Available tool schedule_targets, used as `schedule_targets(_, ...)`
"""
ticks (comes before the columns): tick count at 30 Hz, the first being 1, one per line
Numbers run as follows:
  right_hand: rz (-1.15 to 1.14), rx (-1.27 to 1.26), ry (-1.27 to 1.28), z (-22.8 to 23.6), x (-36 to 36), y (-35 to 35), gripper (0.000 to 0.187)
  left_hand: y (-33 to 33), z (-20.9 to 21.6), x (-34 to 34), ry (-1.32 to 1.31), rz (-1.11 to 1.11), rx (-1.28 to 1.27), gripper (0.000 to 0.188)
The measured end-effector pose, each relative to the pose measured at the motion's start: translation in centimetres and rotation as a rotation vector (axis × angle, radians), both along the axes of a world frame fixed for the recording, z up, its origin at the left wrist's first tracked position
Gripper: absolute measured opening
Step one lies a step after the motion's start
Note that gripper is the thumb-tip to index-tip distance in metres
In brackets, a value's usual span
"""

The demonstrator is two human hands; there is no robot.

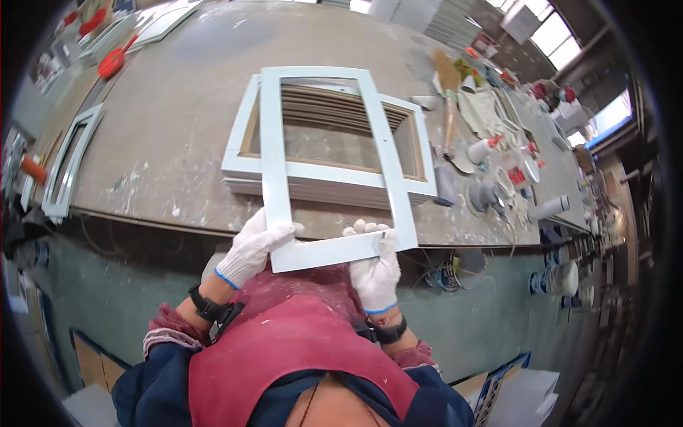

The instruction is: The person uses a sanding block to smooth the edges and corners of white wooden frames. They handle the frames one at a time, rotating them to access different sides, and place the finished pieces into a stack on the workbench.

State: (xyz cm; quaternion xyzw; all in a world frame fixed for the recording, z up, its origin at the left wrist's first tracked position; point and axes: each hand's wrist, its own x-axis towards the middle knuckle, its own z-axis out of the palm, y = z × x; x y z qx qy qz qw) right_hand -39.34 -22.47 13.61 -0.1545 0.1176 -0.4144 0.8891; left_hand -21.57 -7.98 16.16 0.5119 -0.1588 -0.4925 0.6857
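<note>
A pale, light-blue-white rectangular frame [329,253] is tilted over the table's near edge. My left hand [249,247], in a white knit glove with a blue cuff, grips its lower left corner. At the lower right corner, my right hand [376,269], gloved alike, is closed round the bottom rail with fingers curled over it. Under the held frame lies a stack of similar frames [240,166], turned sideways, with bare brown inner edges showing. The far end of the held frame overlaps this stack; whether it touches I cannot tell.
Along the worktable's [163,142] right side lie a brush [448,78], a grey sander [484,197], a white bottle [480,149] with red cap and rags [484,110]. Narrow frames [71,167] and a red scoop [112,64] lie left. Buckets [562,279] stand on the green floor.
</note>
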Motion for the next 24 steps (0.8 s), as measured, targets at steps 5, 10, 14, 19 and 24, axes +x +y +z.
schedule_targets(5, 0.106, -0.031, 0.196, 0.7, -4.6, -1.0, 0.046, 1.0, 0.2, 1.5, -0.064, -0.064, -0.017, 0.041)
schedule_targets(10, 0.038, -0.288, 0.649, 2.3, -6.1, -4.9, 0.038, 1.4, 0.9, 1.7, -0.056, -0.061, -0.005, 0.035)
schedule_targets(14, 0.179, -0.511, 0.961, 5.8, -4.4, -5.3, 0.030, 1.4, -0.2, 2.4, -0.135, -0.096, 0.061, 0.036)
schedule_targets(19, 0.273, -0.619, 1.133, 5.1, -3.1, -7.3, 0.029, 1.7, -2.8, 2.7, -0.104, -0.041, -0.025, 0.039)
schedule_targets(24, 0.160, -0.535, 1.060, 4.1, -0.3, -4.4, 0.025, 4.4, -4.3, 3.3, 0.569, 0.123, -0.347, 0.052)
